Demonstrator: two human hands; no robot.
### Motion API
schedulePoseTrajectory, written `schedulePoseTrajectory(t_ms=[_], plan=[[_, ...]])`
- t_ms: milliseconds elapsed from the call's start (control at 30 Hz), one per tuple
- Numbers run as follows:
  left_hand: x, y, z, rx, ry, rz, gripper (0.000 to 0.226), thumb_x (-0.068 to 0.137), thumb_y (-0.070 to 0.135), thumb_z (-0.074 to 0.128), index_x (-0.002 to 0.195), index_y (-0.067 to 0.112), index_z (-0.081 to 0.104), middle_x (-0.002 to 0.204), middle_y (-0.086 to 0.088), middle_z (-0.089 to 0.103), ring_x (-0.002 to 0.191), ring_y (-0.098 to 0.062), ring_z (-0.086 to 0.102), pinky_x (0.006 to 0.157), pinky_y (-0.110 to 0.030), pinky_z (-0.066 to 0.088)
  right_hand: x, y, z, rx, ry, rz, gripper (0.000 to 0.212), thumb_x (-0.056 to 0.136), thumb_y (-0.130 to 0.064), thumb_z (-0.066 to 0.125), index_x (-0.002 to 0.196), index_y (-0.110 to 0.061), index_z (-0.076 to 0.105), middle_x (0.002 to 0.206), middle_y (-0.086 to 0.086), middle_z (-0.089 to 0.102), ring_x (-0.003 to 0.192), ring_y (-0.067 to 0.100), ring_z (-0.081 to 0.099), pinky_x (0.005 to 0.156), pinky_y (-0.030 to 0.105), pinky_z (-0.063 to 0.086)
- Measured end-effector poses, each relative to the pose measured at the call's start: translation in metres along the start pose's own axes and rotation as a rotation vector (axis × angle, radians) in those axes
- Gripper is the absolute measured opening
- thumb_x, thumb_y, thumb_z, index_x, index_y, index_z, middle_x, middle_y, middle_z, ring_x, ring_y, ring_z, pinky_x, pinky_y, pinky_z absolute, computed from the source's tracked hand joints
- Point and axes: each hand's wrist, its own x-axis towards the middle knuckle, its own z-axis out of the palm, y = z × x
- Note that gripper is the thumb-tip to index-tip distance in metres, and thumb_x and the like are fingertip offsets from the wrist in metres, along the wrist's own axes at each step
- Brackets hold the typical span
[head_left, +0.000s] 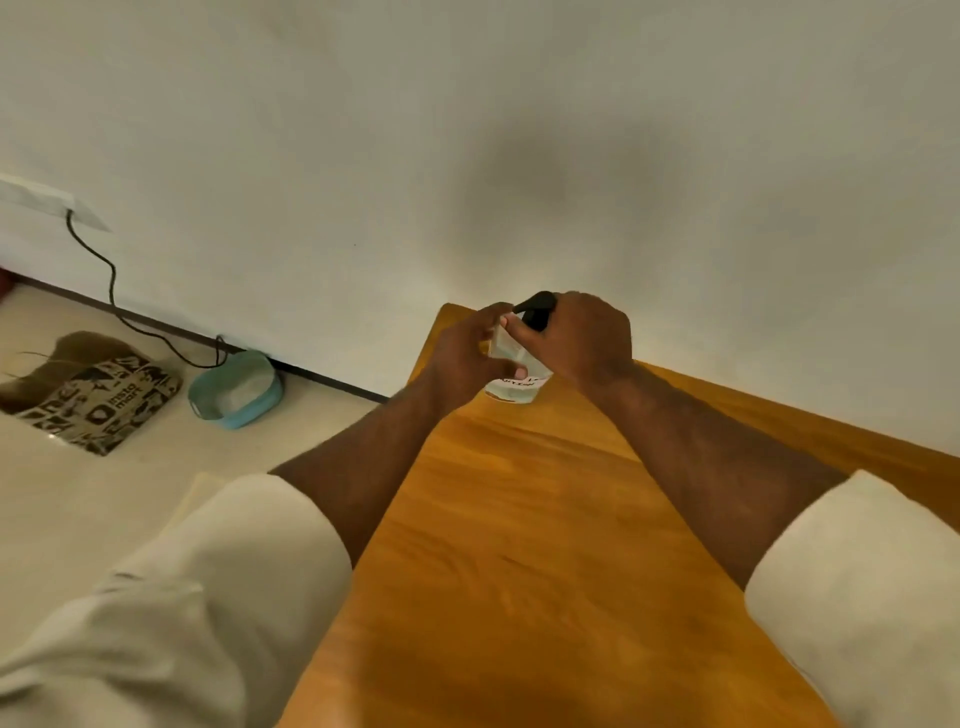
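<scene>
We are at the cap step. In the middle of the frame, over the far end of the wooden surface (519, 519), our left hand (462, 348) grips a small clear bottle (511, 358) by its body. Our right hand (576, 338) curls its fingers round the black cap (537, 306). Next, we judge, comes a twist of the cap, with the bottle held steady and upright.
</scene>
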Motion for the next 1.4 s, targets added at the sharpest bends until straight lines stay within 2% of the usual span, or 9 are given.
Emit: schedulePoseTrajectory(t_ms=[200,367,533,633,733,800,933,1067,1400], plan=[[0.055,-0.024,-0.024,-0.005,-0.011,0.000,0.068,0.070,0.010,0.085,0.130,0.023,0.057,0.115,0.007,0.063,0.107,-0.013,0.060,0.075,-0.003,0.047,0.057,-0.004,0.027,-0.004,-0.073,0.027,0.047,0.084,-0.067,0.047,0.098,-0.030,0.072,0.085,-0.008,0.071,0.079,0.014,0.065,0.060,0.022,0.040],[0.085,-0.042,-0.033,-0.022,-0.032,-0.079,0.070,0.071,0.008,0.084,0.134,0.012,0.053,0.131,-0.005,0.061,0.120,-0.019,0.058,0.095,-0.025,0.050,0.082,-0.005,0.035,0.074,-0.128,0.081,0.052,0.076,-0.077,0.048,0.103,-0.037,0.067,0.086,-0.015,0.069,0.076,0.008,0.060,0.063,0.024,0.044],[0.081,-0.039,-0.028,-0.036,-0.025,-0.082,0.064,0.083,0.005,0.074,0.138,0.022,0.047,0.130,0.012,0.057,0.114,0.006,0.058,0.098,-0.017,0.046,0.071,0.002,0.029,0.010,-0.201,0.161,0.069,0.063,-0.089,0.044,0.067,-0.021,0.054,0.064,-0.008,0.056,0.061,0.011,0.054,0.057,0.026,0.039],[0.065,-0.042,-0.016,-0.018,0.003,-0.095,0.089,0.073,0.013,0.084,0.147,0.023,0.034,0.140,0.001,0.053,0.124,-0.015,0.053,0.100,-0.027,0.049,0.050,0.018,0.019,-0.005,-0.249,0.171,0.067,0.065,-0.089,0.039,0.060,-0.022,0.043,0.059,-0.006,0.048,0.056,0.011,0.048,0.052,0.025,0.033],[0.029,-0.050,0.012,-0.099,0.203,-0.257,0.096,0.072,0.012,0.084,0.149,0.017,0.027,0.138,0.001,0.047,0.125,-0.017,0.047,0.096,-0.026,0.049,0.016,0.045,0.012,-0.022,-0.370,0.172,0.068,0.067,-0.087,0.040,0.064,-0.020,0.044,0.069,-0.004,0.054,0.065,0.017,0.053,0.058,0.028,0.040],[0.002,-0.058,0.039,-0.035,0.293,-0.398,0.097,0.072,0.016,0.085,0.149,0.017,0.027,0.146,-0.010,0.044,0.134,-0.027,0.043,0.105,-0.043,0.045,-0.017,0.068,0.007,-0.051,-0.463,0.194,0.064,0.071,-0.084,0.044,0.075,-0.020,0.048,0.082,-0.002,0.058,0.076,0.019,0.055,0.065,0.030,0.045],[-0.043,-0.055,0.100,0.021,0.131,-0.496,0.089,0.073,0.019,0.085,0.146,0.016,0.034,0.146,-0.017,0.043,0.133,-0.032,0.043,0.103,-0.045,0.046,-0.091,0.119,-0.004,-0.193,-0.618,0.245,0.046,0.082,-0.064,0.055,0.096,-0.020,0.058,0.104,0.003,0.061,0.094,0.022,0.056,0.074,0.035,0.050],[-0.080,-0.031,0.164,0.098,-0.074,-0.422,0.080,0.075,0.020,0.083,0.143,0.016,0.040,0.144,-0.014,0.044,0.130,-0.031,0.046,0.094,-0.038,0.047,-0.152,0.175,-0.036,-0.254,-0.574,0.356,0.037,0.086,-0.050,0.057,0.105,-0.019,0.059,0.112,0.005,0.061,0.103,0.025,0.057,0.077,0.034,0.047],[-0.144,0.068,0.332,0.382,-0.437,-0.217,0.093,0.076,0.031,0.082,0.150,0.026,0.027,0.152,-0.011,0.032,0.137,-0.032,0.038,0.099,-0.042,0.046,-0.280,0.323,-0.137,-0.019,-0.546,0.567,0.029,0.070,-0.039,0.077,0.087,-0.021,0.062,0.103,0.006,0.065,0.093,0.025,0.060,0.081,0.037,0.051]])
